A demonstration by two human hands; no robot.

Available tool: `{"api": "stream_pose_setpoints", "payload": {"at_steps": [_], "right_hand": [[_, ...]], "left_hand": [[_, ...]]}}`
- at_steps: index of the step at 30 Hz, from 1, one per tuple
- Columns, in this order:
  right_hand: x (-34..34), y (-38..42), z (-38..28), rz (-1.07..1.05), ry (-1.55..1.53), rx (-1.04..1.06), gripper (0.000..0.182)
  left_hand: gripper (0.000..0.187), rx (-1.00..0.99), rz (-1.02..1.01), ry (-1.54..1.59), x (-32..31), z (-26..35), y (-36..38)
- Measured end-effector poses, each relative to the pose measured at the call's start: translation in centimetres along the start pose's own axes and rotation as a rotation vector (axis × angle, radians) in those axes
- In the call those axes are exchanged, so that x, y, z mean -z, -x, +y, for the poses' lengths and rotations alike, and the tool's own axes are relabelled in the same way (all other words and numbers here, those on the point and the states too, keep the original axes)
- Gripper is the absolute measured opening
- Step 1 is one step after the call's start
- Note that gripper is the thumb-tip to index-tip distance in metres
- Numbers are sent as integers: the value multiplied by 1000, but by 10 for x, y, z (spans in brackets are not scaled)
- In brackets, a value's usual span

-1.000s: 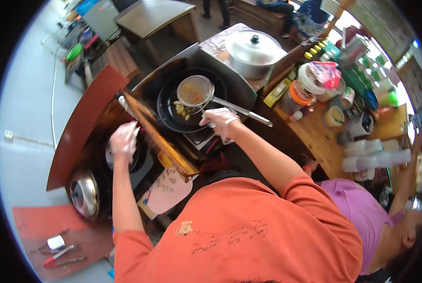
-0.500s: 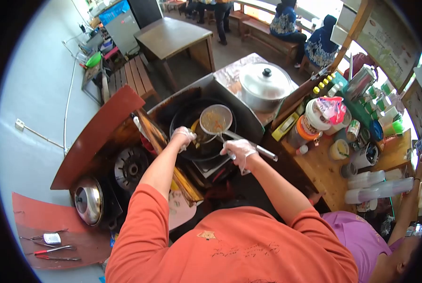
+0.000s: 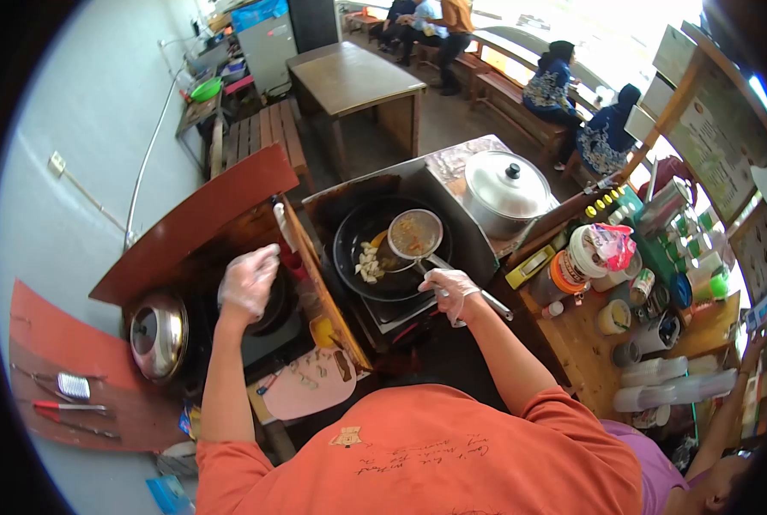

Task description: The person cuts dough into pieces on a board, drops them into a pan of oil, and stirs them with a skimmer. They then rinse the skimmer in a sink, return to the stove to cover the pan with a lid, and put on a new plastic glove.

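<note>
My right hand, in a clear plastic glove, is closed around the handle of a round metal strainer. Brownish bits lie in the strainer, which is over the right part of a black wok. Pale chunks lie in the wok beside something yellow. My left hand, also gloved, is raised left of the wooden divider, above the dark second burner. Its fingers look drawn together, and whether they hold anything is too small to make out. A pink cutting board with scraps on it is below the divider.
A lidded pot stands behind the wok to the right. Jars and plastic cups crowd the wooden counter at right. A co-worker in purple is at lower right. A metal lid and tongs are at left.
My left hand has moved from the wok to the left, past the divider. Pale chunks now show in the wok. My right hand still holds the strainer there. The view has shifted.
</note>
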State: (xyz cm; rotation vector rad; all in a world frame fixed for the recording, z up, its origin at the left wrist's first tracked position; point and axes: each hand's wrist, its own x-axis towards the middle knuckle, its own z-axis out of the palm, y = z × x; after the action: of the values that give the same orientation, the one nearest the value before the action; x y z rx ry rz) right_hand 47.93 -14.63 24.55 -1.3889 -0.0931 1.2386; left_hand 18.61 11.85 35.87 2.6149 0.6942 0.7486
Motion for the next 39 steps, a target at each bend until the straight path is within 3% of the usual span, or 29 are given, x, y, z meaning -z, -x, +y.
{"api": "stream_pose_setpoints", "payload": {"at_steps": [2, 3, 5, 7, 9, 11, 13, 14, 16, 20, 22, 26, 32, 34, 38, 39], "right_hand": [[-2, -2, 1, -11, 8, 44, 17], [-4, -4, 4, -16, 15, 71, 17], [-3, -9, 11, -26, 46, 96, 19], [-5, -13, 8, -36, 25, -31, 20], [-12, -13, 18, -27, -37, 72, 22], [-15, -13, 13, -5, -180, -84, 23], [-19, -8, 10, -5, -185, -113, 23], [-23, -5, 10, 41, -198, -96, 22], [-17, -4, 14, 19, -218, -102, 24], [-9, -3, 23, -59, -247, -115, 25], [-9, 0, 23, -84, -241, -119, 25], [-13, 6, 25, 2, -210, -105, 16], [-32, 15, 21, 120, -139, -68, 16], [-29, 14, 20, 71, -162, -118, 17], [-30, 13, 20, 60, -127, -84, 18], [-28, 11, 21, 55, -125, -81, 18]], "left_hand": [[22, 162, 138, 218, 25, -28, 57], [22, 316, 271, 564, 18, -55, 92], [23, 633, 494, 693, 10, -90, 156], [24, 933, 681, 678, -39, -147, 230], [25, 909, 333, 91, -73, -153, 288], [25, 920, 192, 193, -161, -202, 351], [35, 539, -23, -105, -188, -190, 366], [35, 548, -26, -96, -198, -187, 363], [54, 359, -150, -288, -213, -176, 353], [65, 590, 5, -72, -242, -167, 345], [76, 531, -83, -107, -254, -166, 342], [77, 373, -268, -125, -237, -144, 304], [59, 295, -254, -294, -256, -121, 259], [52, 464, -268, -273, -262, -117, 252], [41, 431, -209, -294, -270, -135, 270], [41, 416, -302, -309, -264, -137, 275]]}}
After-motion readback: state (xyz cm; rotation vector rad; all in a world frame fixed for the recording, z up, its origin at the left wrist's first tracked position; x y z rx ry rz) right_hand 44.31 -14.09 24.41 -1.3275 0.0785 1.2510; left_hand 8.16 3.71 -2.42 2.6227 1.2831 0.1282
